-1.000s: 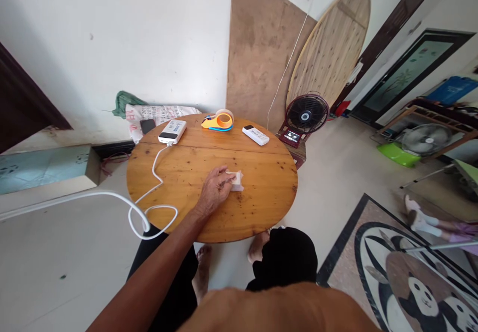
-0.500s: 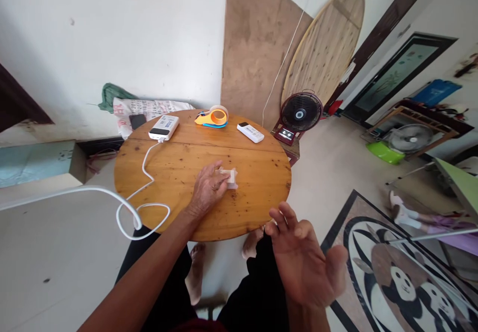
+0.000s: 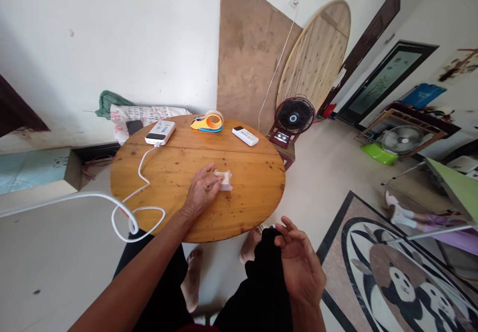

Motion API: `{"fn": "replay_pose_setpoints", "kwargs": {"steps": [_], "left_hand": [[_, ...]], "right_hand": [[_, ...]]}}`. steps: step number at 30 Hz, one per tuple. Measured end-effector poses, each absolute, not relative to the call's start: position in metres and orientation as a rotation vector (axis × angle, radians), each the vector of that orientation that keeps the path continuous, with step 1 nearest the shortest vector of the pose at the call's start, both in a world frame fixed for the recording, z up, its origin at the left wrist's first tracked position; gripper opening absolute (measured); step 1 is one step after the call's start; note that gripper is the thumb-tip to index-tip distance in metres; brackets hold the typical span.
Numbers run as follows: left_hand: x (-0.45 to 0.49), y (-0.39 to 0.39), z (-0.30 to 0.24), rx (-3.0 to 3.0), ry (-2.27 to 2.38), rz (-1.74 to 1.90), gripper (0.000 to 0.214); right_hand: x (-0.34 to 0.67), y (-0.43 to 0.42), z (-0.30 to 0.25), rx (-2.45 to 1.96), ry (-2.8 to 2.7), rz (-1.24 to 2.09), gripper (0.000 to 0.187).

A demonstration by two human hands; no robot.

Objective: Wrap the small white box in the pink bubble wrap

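On the round wooden table (image 3: 179,167), my left hand (image 3: 201,190) rests with its thumb and fingers closed about the left side of a small white box (image 3: 226,181). Clear film or tape seems to stick out round the edges of this box, and my fingers hide its left part. My right hand (image 3: 300,262) is off the table, above my right thigh, palm up with loosely bent fingers apart and nothing in it. Beyond the box, an orange and blue tape dispenser (image 3: 201,123) with a tape roll stands near the far edge.
A white power bank (image 3: 160,132) with a white cable (image 3: 141,165) lies at the table's far left. Another white power bank (image 3: 245,136) lies far right. A black fan (image 3: 295,117) stands beyond the table's right edge. Another person's legs (image 3: 407,217) show at right.
My right hand has drawn down and its fingers are a little more curled. My left hand stays on the small white box. The whole view has shifted slightly.
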State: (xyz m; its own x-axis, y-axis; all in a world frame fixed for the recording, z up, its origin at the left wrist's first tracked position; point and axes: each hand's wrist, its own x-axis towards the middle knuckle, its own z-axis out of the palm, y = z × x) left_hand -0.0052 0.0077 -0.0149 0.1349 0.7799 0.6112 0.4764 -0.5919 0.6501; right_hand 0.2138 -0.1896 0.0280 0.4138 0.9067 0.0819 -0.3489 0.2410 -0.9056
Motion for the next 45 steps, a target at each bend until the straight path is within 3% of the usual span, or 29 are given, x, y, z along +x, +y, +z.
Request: {"fn": "replay_pose_setpoints", "kwargs": {"steps": [9, 17, 25, 36, 45], "left_hand": [[-0.005, 0.007, -0.006, 1.754, 1.124, 1.478, 0.023], [-0.004, 0.005, -0.010, 2.070, 1.195, 1.506, 0.022], [-0.001, -0.005, -0.003, 2.450, 1.285, 1.387, 0.022], [-0.004, -0.001, -0.001, 1.930, 1.180, 1.694, 0.017], [-0.009, 0.014, -0.006, 1.027, 1.278, 1.745, 0.014]], "right_hand": [[0.251, -0.200, -0.023, -1.081, -0.532, 0.912, 0.021], [0.257, -0.191, -0.068, -1.180, -0.503, 0.908, 0.022], [0.256, -0.185, -0.077, -1.248, -0.663, 0.941, 0.027], [0.253, -0.184, -0.076, -1.226, -0.707, 0.983, 0.025], [0.248, -0.181, -0.072, -1.226, -0.709, 1.015, 0.024]]}}
